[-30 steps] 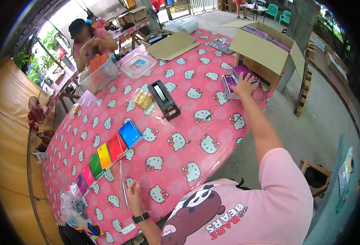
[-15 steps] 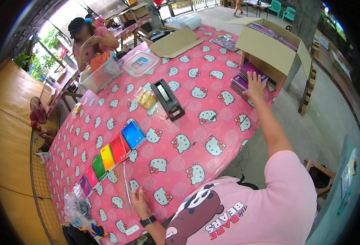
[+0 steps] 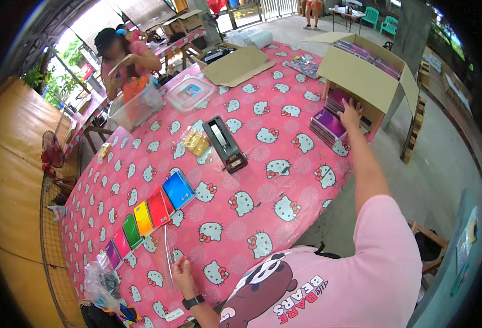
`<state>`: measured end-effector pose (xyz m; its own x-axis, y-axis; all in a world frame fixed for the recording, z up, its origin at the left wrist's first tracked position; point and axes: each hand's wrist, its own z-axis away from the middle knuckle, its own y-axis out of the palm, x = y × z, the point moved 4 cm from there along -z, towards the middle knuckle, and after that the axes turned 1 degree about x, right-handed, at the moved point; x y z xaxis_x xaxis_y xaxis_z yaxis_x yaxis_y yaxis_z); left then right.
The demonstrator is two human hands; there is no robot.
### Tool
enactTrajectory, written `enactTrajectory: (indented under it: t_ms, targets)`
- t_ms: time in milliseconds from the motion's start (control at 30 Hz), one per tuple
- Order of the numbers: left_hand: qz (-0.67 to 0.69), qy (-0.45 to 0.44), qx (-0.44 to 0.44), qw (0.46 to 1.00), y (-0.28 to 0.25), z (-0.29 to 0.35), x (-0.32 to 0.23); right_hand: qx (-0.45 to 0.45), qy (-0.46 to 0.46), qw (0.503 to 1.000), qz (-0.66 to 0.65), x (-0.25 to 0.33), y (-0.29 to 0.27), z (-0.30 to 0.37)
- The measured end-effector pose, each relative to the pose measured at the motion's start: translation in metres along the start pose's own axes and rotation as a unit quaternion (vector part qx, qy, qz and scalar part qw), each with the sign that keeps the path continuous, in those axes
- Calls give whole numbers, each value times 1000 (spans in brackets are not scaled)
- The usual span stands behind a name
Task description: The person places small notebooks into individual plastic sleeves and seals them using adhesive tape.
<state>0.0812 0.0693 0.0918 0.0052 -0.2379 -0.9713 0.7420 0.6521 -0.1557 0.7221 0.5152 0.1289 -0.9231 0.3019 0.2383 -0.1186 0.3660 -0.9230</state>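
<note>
Right grip (image 3: 352,115) shifted, purple notebooks (image 3: 328,122), stacked

Passable: near-side tablecloth (image 3: 235,227) | Blocking: tape dispenser (image 3: 227,148), centre; booklets (image 3: 328,124), carton (image 3: 355,68) by right hand (image 3: 351,115)

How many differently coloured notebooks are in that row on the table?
6, running from lower left to upper right: purple notebook, pink notebook, green notebook, yellow notebook, red notebook, blue notebook. More may hide underneath.

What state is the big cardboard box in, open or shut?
The box is open: its flaps spread outward, and packed contents show through the top.
</note>
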Motion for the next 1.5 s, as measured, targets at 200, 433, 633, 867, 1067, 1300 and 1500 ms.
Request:
enactTrajectory:
  t_ms: [200, 433, 633, 867, 1067, 1300, 1500]
  targets:
    - [-291, 120, -76, 946, -40, 22, 22, 23, -115, 992, 47, 90, -3, 115]
    - [-572, 34, -57, 818, -49, 37, 59, 8, -140, 988, 61, 53, 53, 104]
    - [-586, 14, -180, 790, -6, 50, 35, -81, -168, 980, -67, 90, 28, 136]
    - [-570, 62, -143, 807, 36, 45, 16, 249, -463, 733, -432, 296, -19, 366]
    - [-555, 123, -77, 819, 27, 17, 34, 241, -642, 648, -332, 356, -5, 521]
    - [-557, 23, -128, 820, -86, 1, 50, 198, -694, 667, -183, 356, 5, 535]
    - [-547, 157, -154, 808, -121, -2, 42, 211, -676, 690, -150, 345, 2, 537]
